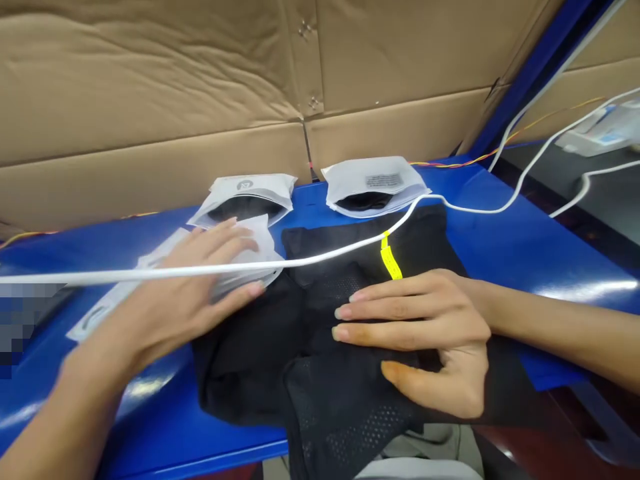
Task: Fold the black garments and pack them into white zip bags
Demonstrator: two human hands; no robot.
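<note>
- Two bare hands work at a glossy blue worktop (565,253), where a black fabric garment with mesh-dotted patches (250,360) lies bunched in the middle, its near part hanging past the front edge.
- The left hand (183,287) is spread, fingers fanned over a crumpled white pouch (260,240) beside the garment's upper left; its thumb reaches to the garment's edge.
- The right hand (445,333) lies over the garment's right half, fingers side by side and stretched out, thumb held apart below them; whether it nips any cloth cannot be told.
- A narrow bright yellow tag (391,261) shows on the garment's upper part, just beyond the right hand's fingers.
- Behind the garment to the left sits a white pouch with a gaping mouth and dark contents (260,183); directly behind the garment is a second white pouch with small dark print (373,177), also gaping on something dark.
- A smooth white cable (325,255) crosses in front of the left hand and the garment's upper part.
- Brown padded panels (150,80) stand behind the garment and both gaping pouches.
</note>
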